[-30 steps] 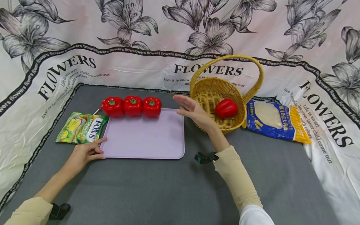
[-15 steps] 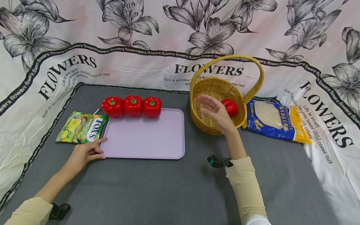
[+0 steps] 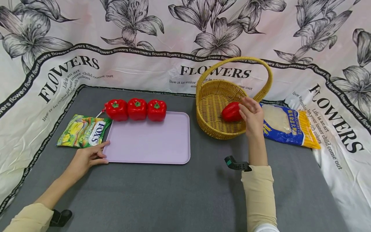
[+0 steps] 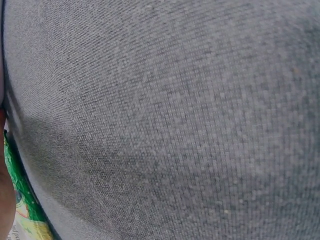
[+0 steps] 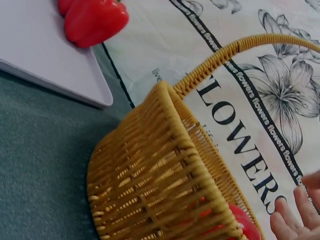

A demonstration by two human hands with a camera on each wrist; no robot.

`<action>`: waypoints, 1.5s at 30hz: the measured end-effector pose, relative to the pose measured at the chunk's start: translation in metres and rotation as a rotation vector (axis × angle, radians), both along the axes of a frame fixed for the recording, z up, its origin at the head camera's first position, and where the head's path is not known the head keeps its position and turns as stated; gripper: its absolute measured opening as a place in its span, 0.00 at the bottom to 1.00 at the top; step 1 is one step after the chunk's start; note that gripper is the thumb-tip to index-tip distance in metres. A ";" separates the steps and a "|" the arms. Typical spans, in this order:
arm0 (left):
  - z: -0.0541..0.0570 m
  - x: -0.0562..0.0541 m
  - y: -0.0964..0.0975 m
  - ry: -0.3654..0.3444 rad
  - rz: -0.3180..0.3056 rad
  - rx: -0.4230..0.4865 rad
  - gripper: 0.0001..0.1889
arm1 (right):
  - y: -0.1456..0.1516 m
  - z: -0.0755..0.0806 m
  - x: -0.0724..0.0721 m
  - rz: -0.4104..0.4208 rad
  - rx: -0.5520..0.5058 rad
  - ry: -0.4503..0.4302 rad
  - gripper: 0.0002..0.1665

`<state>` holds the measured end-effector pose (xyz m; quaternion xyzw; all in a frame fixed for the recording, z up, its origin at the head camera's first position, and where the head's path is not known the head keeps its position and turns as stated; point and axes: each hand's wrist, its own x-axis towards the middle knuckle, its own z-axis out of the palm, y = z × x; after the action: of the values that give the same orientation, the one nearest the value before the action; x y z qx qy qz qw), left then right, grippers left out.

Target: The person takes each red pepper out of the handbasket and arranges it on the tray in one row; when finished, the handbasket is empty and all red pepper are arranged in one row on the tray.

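In the head view my right hand (image 3: 252, 114) hangs over the right rim of a yellow wicker basket (image 3: 210, 124), fingertips overlapping the right end of a red bell pepper (image 3: 231, 112) inside. The right wrist view shows its fingers spread a little (image 5: 300, 220), beside that pepper (image 5: 246, 223) with a gap between. My left hand (image 3: 85, 159) rests at the left edge of a pale purple tray (image 3: 150, 141); index finger and thumb, fairly straight, touch the edge near the front corner. Three red bell peppers (image 3: 137, 109) stand in a row along the tray's back edge.
Left of the tray lies a green Fox's candy bag (image 3: 84, 130), with a small red item on a white stick (image 3: 101, 112) behind it. A blue and yellow food packet (image 3: 287, 125) lies right of the basket. The basket's tall handle (image 3: 268, 75) arches above it.
My right hand has moved right, from beside the tray's back right corner across the basket to its right rim. The left hand, tray and peppers have stayed put.
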<state>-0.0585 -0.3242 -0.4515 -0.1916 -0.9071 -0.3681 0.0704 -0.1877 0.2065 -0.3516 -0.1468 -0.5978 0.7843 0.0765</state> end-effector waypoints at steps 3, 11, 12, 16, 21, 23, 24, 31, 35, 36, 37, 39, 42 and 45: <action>0.000 0.001 0.000 -0.006 -0.001 -0.003 0.18 | 0.003 0.001 0.000 -0.096 -0.025 -0.060 0.27; 0.002 0.003 0.000 -0.027 0.000 0.001 0.21 | 0.004 -0.002 -0.001 -0.152 0.103 -0.206 0.30; 0.002 0.003 0.000 -0.028 0.001 0.002 0.23 | 0.004 -0.002 -0.002 -0.132 0.134 -0.224 0.32; 0.001 0.003 0.001 -0.030 0.000 0.004 0.18 | 0.004 -0.003 -0.009 -0.026 0.234 -0.288 0.42; 0.000 0.003 0.001 -0.032 -0.006 0.010 0.13 | 0.004 -0.008 -0.020 0.048 0.255 -0.343 0.47; 0.000 0.003 0.001 -0.033 -0.008 0.011 0.13 | 0.004 -0.012 -0.025 0.062 0.255 -0.355 0.47; 0.000 0.003 0.001 -0.033 -0.009 0.010 0.13 | 0.004 -0.014 -0.027 0.071 0.261 -0.361 0.46; 0.000 0.002 0.001 -0.032 -0.003 0.006 0.13 | 0.002 -0.028 -0.036 0.111 0.365 -0.403 0.38; 0.001 0.001 0.002 -0.036 -0.011 0.011 0.12 | 0.002 -0.030 -0.038 0.127 0.358 -0.412 0.39; 0.002 0.001 0.002 -0.034 -0.010 0.012 0.12 | 0.002 -0.029 -0.038 0.146 0.357 -0.412 0.40; 0.002 0.001 0.002 -0.032 -0.008 0.012 0.12 | 0.002 -0.029 -0.038 0.166 0.347 -0.409 0.40; 0.003 0.001 0.001 -0.028 -0.005 0.014 0.13 | 0.001 -0.029 -0.038 0.233 0.339 -0.403 0.42; 0.004 0.001 0.001 -0.024 -0.005 0.017 0.14 | 0.001 -0.028 -0.038 0.342 0.312 -0.401 0.45; 0.004 0.001 0.001 -0.021 -0.007 0.018 0.14 | -0.002 -0.027 -0.037 0.411 0.234 -0.417 0.48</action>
<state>-0.0570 -0.3231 -0.4479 -0.1903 -0.9038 -0.3783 0.0613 -0.2249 0.2048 -0.3785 -0.1708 -0.7040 0.6623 -0.1915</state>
